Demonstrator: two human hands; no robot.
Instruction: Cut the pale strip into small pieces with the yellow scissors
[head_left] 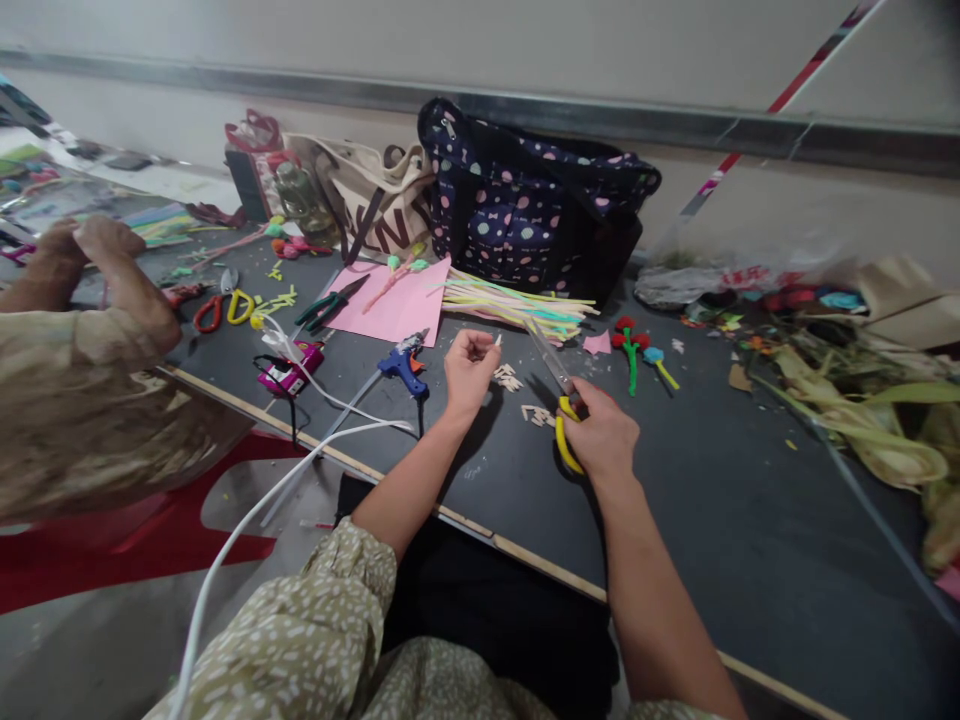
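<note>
My right hand (604,430) is wrapped round the yellow handles of a pair of scissors (553,362), whose blades point up and away over the table. Closed in a pinch, my left hand (469,372) has a small pale piece (498,340) at its fingertips, a short way left of the blades. Below and between the hands lie short beige cut pieces (508,377), with more cut pieces (535,413) beside the scissor handles. Behind my hands rests a bundle of coloured pipe cleaners (517,305). Left of my left hand is a blue glue gun (405,366).
Pink paper (390,318) with green-handled pliers (334,305) lies behind a magenta power adapter (291,368). A white cable (300,466) crosses the table edge. Pipe-cleaner flowers (631,350) lie right; dry husks (862,400) farther right. Bags (517,205) stand behind. A co-worker's hands (97,240) are left.
</note>
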